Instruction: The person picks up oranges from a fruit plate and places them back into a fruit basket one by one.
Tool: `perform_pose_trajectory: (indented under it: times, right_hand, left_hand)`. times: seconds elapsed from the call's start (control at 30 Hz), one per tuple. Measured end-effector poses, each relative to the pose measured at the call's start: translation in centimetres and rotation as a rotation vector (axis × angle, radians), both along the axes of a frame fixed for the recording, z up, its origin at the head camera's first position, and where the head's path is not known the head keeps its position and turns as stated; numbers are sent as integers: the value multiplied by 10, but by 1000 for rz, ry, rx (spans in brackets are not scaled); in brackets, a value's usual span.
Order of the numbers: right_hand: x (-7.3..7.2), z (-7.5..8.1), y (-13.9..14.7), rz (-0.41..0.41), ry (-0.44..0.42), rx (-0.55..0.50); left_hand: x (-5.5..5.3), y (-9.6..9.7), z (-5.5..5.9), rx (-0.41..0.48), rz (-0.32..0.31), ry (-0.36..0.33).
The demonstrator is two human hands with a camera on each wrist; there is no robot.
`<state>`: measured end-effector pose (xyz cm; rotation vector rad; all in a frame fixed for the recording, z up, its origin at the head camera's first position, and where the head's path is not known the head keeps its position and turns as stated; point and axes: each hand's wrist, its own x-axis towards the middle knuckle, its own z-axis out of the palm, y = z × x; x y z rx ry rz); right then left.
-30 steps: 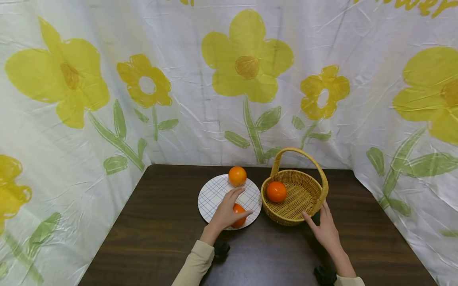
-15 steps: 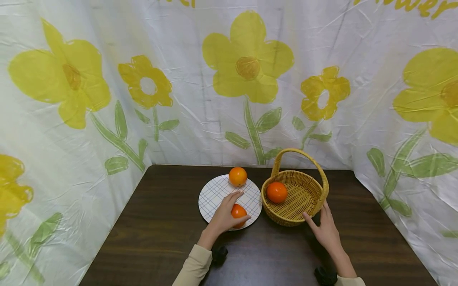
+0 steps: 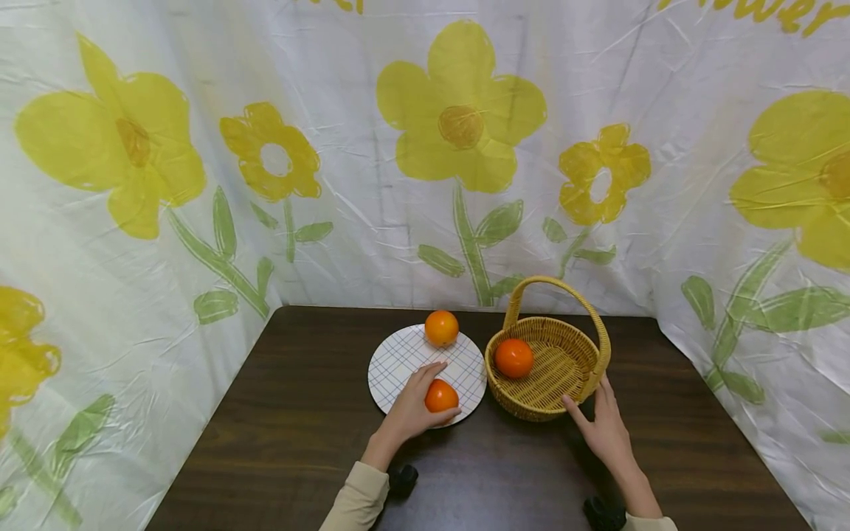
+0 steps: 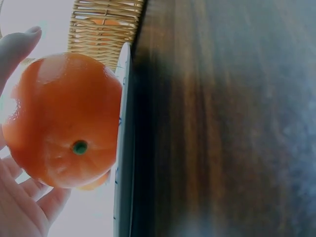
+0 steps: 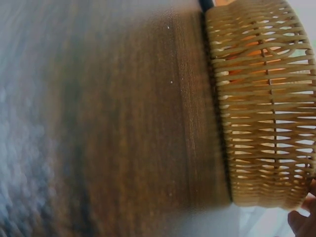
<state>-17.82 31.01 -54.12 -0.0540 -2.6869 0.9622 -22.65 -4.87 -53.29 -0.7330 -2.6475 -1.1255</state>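
Note:
Two oranges rest on a white plate (image 3: 392, 361) with a blue grid pattern. My left hand (image 3: 409, 410) curves round the left side of the near orange (image 3: 441, 397), thumb and fingers spread. A green stem end shows on that orange (image 4: 64, 118) in the left wrist view, where the thumb (image 4: 17, 47) stands off its surface. The far orange (image 3: 441, 327) sits at the plate's back edge. My right hand (image 3: 607, 431) rests beside the wicker basket (image 3: 531, 407), its extended fingers at the basket's right side near the handle base. Another orange (image 3: 514, 358) lies inside the basket.
The dark wooden table (image 3: 285, 413) carries the plate and, just right of it, the basket with its tall arched handle (image 3: 554, 280). A white curtain (image 3: 358, 243) with yellow flowers hangs behind the table and along both sides.
My left hand has shifted slightly toward the front left, leaving more of the near orange visible. My right hand and the basket have stayed in place.

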Motion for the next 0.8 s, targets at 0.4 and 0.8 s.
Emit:
perform_pose_trajectory:
  times: [0.4, 0.8]
  right_hand:
    - [-1, 1, 0, -4, -11, 17]
    - [0, 0, 0, 6, -5, 5]
  left_hand:
    - [4, -4, -1, 5, -8, -14]
    - [7, -7, -5, -22, -13, -54]
